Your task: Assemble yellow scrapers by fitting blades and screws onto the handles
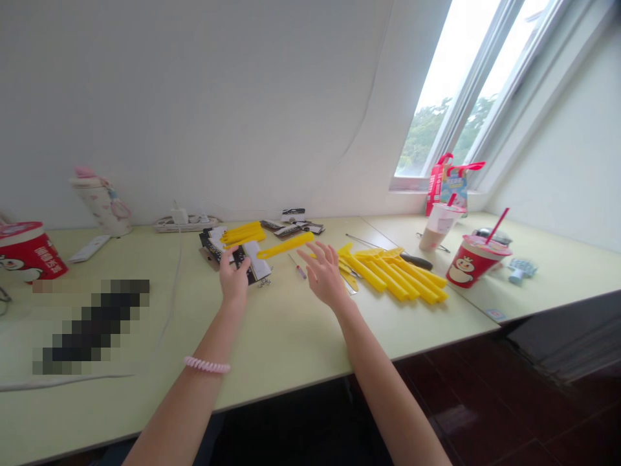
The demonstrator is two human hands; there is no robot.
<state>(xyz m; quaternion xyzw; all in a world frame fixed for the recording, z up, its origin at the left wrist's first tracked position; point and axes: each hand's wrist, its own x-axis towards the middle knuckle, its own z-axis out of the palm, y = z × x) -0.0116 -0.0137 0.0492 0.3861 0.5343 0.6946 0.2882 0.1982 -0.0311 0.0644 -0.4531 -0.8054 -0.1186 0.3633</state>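
Observation:
My left hand (234, 275) has thumb and fingers around the edge of a black-and-white card (240, 257), at a loose pile of similar cards. A long yellow plastic handle (286, 246) with a hole in one end reaches from the card's white part toward my right hand (324, 275). The fingers of my right hand are spread close to the handle's far end; whether they touch it I cannot tell. Several yellow handles (242, 233) lie on the pile behind my left hand. More yellow handles (400, 275) lie side by side right of my right hand.
Small metal screws (264, 283) and a screwdriver (299, 268) lie between my hands. More black packets (294, 226) are near the wall. Red cups (475, 262) stand right and far left, with a drink cup (439, 226), bottle (101, 204) and power strip (184, 223) behind.

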